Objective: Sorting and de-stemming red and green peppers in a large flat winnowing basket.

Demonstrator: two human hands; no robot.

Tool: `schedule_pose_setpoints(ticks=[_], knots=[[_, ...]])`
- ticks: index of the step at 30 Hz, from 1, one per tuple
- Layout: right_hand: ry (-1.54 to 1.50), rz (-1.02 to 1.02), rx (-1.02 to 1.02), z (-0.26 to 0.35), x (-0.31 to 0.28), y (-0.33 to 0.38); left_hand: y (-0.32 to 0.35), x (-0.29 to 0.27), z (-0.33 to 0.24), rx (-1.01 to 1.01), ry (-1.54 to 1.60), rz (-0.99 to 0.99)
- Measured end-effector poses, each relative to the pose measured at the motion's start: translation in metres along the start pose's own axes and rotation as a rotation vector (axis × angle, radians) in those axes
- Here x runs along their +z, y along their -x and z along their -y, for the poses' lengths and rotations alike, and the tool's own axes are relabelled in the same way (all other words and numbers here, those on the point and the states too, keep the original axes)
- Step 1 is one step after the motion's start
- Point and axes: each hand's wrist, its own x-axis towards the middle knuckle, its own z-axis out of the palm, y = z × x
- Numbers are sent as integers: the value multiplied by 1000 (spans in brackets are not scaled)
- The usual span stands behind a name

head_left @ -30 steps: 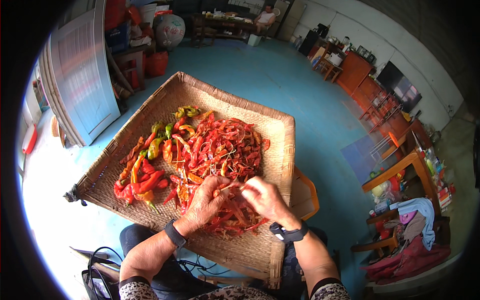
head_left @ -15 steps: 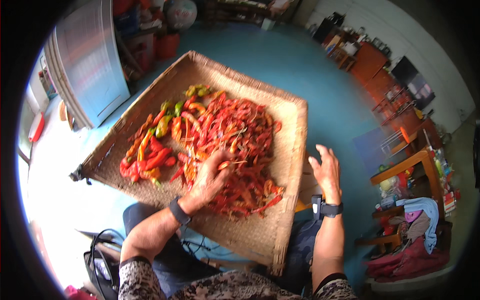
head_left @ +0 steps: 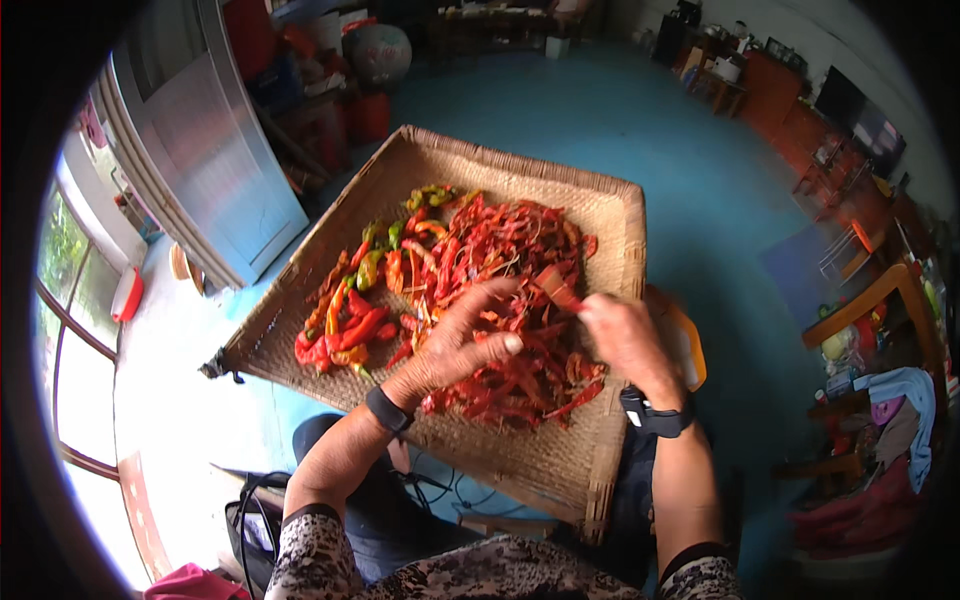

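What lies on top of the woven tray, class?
On the woven tray lies a heap of red chillies with some green chillies. Both hands hide some.

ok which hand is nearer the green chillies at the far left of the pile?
Left. The left hand rests on the red chillies just below-right of the green chillies. The right hand is farther right, near the woven tray edge, pinching one red chilli.
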Motion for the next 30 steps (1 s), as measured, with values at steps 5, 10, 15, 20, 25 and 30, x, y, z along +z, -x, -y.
schedule_pose_setpoints(ticks=[5, 10, 15, 20, 25, 30], knots=[[433, -310, 313, -53, -51, 9, -71, -52, 54, -36, -896, -202], [677, -8, 625, -72, -59, 26, -104, -52, 100, -143, -886, -194], [530, -68, 473, -50, -46, 13, -96, -11, 80, -87, -997, 90], [349, 56, 262, -33, -19, -1, -57, 21, 52, 151, -1044, 211], [45, 163, 85, -46, 31, 6, -15, 31, 40, 325, -945, 268], [120, 212, -24, -22, 52, -14, 9, 7, 35, 350, -812, 187]])
